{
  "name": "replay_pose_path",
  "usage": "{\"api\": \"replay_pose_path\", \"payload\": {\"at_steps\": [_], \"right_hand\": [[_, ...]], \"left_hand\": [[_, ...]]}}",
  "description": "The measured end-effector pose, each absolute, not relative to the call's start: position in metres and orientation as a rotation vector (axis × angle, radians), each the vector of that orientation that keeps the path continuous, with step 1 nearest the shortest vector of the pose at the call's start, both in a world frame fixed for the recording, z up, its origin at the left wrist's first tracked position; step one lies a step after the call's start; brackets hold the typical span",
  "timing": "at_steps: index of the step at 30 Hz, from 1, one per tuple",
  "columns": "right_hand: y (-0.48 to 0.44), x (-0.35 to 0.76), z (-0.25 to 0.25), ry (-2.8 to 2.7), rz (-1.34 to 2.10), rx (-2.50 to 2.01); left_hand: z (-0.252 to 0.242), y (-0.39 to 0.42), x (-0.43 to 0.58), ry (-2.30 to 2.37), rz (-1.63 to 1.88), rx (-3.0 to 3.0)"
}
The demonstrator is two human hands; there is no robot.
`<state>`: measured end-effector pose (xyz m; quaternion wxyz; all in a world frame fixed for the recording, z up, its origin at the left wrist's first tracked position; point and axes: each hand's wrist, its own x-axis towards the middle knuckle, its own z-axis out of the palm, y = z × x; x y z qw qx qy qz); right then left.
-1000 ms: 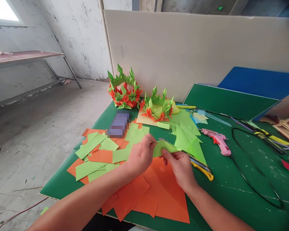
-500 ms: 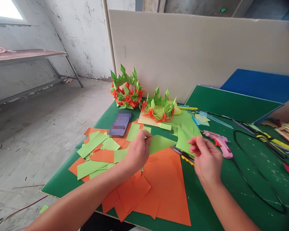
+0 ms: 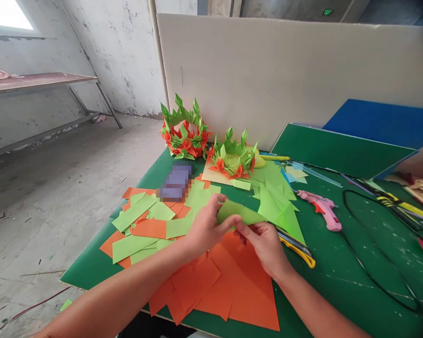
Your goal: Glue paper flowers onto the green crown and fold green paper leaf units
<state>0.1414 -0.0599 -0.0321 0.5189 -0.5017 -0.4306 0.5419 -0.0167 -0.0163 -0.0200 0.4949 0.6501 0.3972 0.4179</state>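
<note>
A piece of green paper (image 3: pixel 241 212) is raised above the table between my hands. My left hand (image 3: pixel 211 225) is closed on its left end, with the thumb stretched toward the lower edge. The fingers of my right hand (image 3: pixel 259 239) pinch the same paper along its lower right side, close to my left thumb. Under the hands lie orange sheets (image 3: pixel 246 291). Just right of my right hand, a yellow-handled utility knife (image 3: pixel 298 249) rests on the table beside loose green sheets (image 3: pixel 280 211).
Two green and orange folded-paper crowns (image 3: pixel 185 136) (image 3: pixel 234 159) stand at the back. Cut green strips (image 3: pixel 136 209) and a blurred phone (image 3: pixel 176 183) lie to the left. A pink glue gun (image 3: pixel 320 209) with a black cord (image 3: pixel 370 244) is at the right of the green table (image 3: pixel 91 263).
My right hand has moved left to the green paper and taken hold of it, uncovering the utility knife's handle. My left hand keeps its hold, its thumb now reaching right.
</note>
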Motion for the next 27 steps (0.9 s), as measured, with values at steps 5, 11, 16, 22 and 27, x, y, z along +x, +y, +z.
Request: {"api": "replay_pose_path", "payload": {"at_steps": [5, 11, 16, 22, 27], "right_hand": [[-0.06, 0.146, -0.033, -1.003, 1.218, -1.235], [-0.059, 0.148, -0.035, -1.003, 1.171, -1.252], [-0.054, 0.16, -0.035, -0.879, 0.972, -1.279], [-0.049, 0.176, -0.027, -0.788, 0.844, -1.24], [-0.048, 0.179, -0.022, -0.767, 0.816, -1.11]], "left_hand": [[-0.008, -0.012, -0.017, 0.831, 0.784, 1.425], [-0.003, -0.007, -0.021, 0.856, 0.664, 1.404], [-0.006, 0.003, -0.025, 0.95, 0.797, 1.384], [0.001, 0.014, -0.036, 0.973, 0.861, 1.353], [0.004, 0.019, -0.04, 0.94, 1.013, 1.242]]}}
